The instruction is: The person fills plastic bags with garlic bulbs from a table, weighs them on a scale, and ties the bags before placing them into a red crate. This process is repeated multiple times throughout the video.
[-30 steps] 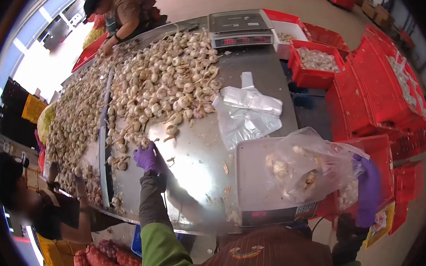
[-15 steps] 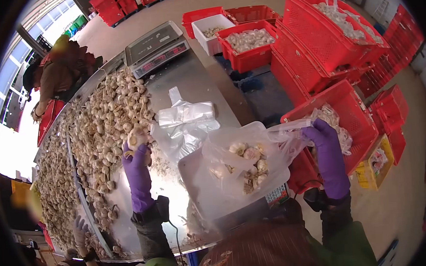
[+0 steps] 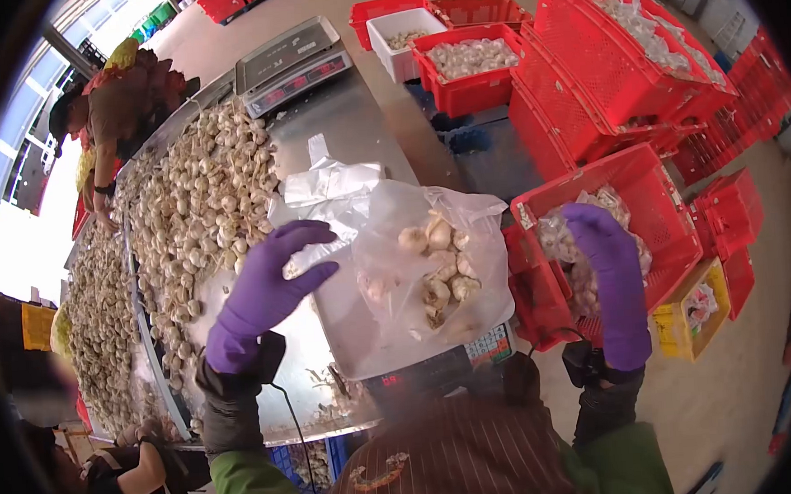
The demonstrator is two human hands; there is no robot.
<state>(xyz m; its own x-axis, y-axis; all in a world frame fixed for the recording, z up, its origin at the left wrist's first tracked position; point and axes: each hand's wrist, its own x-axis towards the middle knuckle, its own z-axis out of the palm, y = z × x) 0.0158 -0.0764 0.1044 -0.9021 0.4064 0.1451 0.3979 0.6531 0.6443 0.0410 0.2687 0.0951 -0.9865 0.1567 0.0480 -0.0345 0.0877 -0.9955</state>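
Observation:
A clear plastic bag (image 3: pixel 386 247) with several garlic bulbs (image 3: pixel 451 266) in it lies on the white pan of a digital scale (image 3: pixel 347 349). Its lit display shows below the pan. My left hand (image 3: pixel 271 286), in a purple glove, is open at the bag's left side, thumb and fingers spread with nothing in them. To the right of the scale, my right hand (image 3: pixel 606 261), gloved alike, is raised over a red crate (image 3: pixel 676 239) of bagged garlic. Its fingers are loosely bent and hold nothing visible. A stack of flat plastic bags (image 3: pixel 333 187) lies beyond the scale.
Loose garlic (image 3: pixel 197 187) covers the left of the metal table, split by a metal divider (image 3: pixel 147 326). A second scale (image 3: pixel 289 63) stands at the far end. Red crates (image 3: pixel 586 99) are stacked at right. Two co-workers (image 3: pixel 120 110) are on the left side.
My left hand has let go of the garlic it held and now hovers empty. My right hand has released the bag's edge, and the bag has settled on the scale.

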